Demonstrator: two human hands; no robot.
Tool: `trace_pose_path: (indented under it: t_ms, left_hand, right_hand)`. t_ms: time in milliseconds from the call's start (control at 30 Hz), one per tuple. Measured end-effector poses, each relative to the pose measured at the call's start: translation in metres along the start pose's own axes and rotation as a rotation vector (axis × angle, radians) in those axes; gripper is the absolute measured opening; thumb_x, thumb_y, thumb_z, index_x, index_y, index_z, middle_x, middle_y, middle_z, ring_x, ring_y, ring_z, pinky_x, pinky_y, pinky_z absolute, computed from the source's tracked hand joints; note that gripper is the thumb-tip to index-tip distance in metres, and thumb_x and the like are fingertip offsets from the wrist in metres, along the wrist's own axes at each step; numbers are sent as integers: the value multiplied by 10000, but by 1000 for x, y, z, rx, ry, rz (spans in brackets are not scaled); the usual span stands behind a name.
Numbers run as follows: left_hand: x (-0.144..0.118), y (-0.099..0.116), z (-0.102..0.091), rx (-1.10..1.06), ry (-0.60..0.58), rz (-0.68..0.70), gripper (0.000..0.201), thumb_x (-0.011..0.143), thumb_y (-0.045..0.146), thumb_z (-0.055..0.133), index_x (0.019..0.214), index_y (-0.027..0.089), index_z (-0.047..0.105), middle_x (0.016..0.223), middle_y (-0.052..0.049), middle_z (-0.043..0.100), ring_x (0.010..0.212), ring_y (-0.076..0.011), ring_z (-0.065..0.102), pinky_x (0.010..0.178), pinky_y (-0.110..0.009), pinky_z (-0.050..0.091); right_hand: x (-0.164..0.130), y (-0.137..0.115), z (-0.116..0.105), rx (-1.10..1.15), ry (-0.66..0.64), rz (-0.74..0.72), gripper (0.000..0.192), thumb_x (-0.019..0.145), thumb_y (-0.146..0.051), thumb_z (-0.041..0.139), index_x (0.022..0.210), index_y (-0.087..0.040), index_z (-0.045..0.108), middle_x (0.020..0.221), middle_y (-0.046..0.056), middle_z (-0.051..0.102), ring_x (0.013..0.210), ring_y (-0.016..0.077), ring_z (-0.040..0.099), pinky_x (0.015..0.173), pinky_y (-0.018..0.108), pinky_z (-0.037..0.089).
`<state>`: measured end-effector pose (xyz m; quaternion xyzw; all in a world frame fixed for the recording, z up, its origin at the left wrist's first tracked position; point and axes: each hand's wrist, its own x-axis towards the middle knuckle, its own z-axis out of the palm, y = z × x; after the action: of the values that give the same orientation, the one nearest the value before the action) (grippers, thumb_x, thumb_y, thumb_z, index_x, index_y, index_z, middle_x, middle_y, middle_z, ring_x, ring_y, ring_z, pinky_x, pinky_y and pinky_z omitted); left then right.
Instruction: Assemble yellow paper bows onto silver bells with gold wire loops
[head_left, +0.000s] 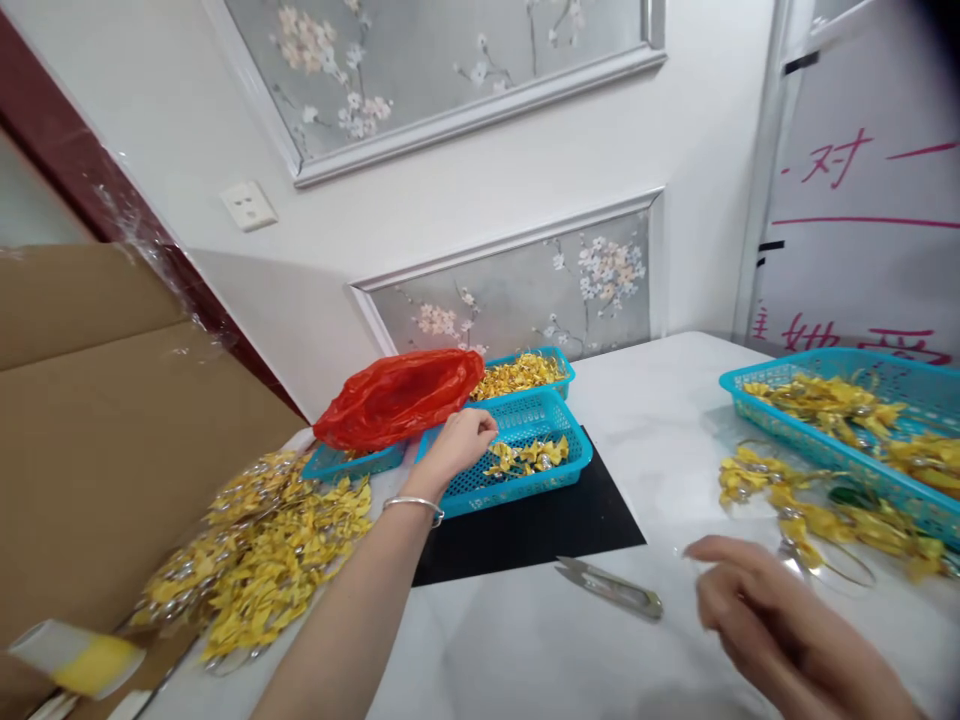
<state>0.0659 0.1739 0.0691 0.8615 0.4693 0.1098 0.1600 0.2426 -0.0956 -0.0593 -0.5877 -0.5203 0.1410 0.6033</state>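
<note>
Your left hand (pixel 461 440) is stretched far forward on a straight arm, fingers curled downward and pinched together, a thin bangle on the wrist. Your right hand (pixel 757 605) stays low and near you, palm down, fingers loosely spread and slightly blurred.

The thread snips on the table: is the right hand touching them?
Apart. The head view shows bare white table between the thread snips and the right hand, whose fingertips stop just short of the snips' handle end.
</note>
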Motion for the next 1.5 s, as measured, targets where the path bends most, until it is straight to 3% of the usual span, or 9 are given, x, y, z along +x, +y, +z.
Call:
trace_pose_path:
  t_ms: [100,267,567,733,933,1067,1200,1367,1500]
  left_hand:
    - [-12,3,-10,-118,39,4,296,928,300,615,1195,172,607,1217,-93,638,1008,-252,652,838,-460,556]
    - [-47,11,-16,-440,48,1,264,935,304,606,1154,157,618,1130,-81,666,929,-225,671,783,-424,571]
    - [-114,21,-27,-1015,4,-72,200,919,337,594,804,186,531,877,-1,639,722,-123,653,625,-263,581]
    - [-159,26,3,-1266,-94,-124,218,934,363,572,813,192,515,880,-18,683,697,-106,677,594,-208,575]
    - [-197,31,31,-1652,-99,-233,146,902,284,657,823,179,594,920,-41,717,721,-124,691,569,-189,589]
    - [-212,34,35,-1757,-64,-250,100,868,248,705,828,173,652,839,-32,714,669,-118,679,571,-193,590]
    - [-223,40,36,-1789,-18,-293,143,796,244,785,783,151,677,782,-38,717,673,-115,672,606,-191,587]
    - [-230,42,42,-1822,-11,-337,222,671,232,883,741,148,691,721,-13,696,667,-98,652,667,-183,574]
    - [-229,35,50,-1810,-36,-326,226,723,274,846,750,151,657,735,-21,686,642,-95,612,614,-180,542]
  right_hand:
    - [7,13,25,-190,-200,-178,266,989,-301,385,991,-250,646,870,48,674,745,175,690,655,236,567]
    - [1,27,65,-480,-122,-125,307,980,-325,364,992,-222,653,940,80,667,679,217,703,563,311,566]
    - [5,30,51,-608,-76,-99,329,956,-339,381,905,-206,678,852,75,671,611,246,707,460,331,540]
    - [7,-11,48,-314,-114,-243,237,957,-318,479,1056,-217,668,949,76,685,744,195,709,613,265,587]
    - [-3,-74,54,20,-131,-402,298,907,-197,605,1200,-253,588,974,52,627,521,94,586,498,206,544]
    - [-11,-81,66,-26,-66,-517,345,907,-197,612,1244,-249,561,993,76,609,557,113,586,444,201,526]
    - [-9,-85,72,-47,-65,-665,239,932,-113,539,1159,-158,596,957,106,617,799,175,652,629,223,590]
    - [-7,-92,68,14,-189,-607,174,889,-42,563,1018,-141,624,879,69,613,712,122,610,628,171,570]
    - [-13,-84,68,15,-239,-605,289,863,-15,572,1113,-156,606,940,76,606,739,130,620,595,179,558]
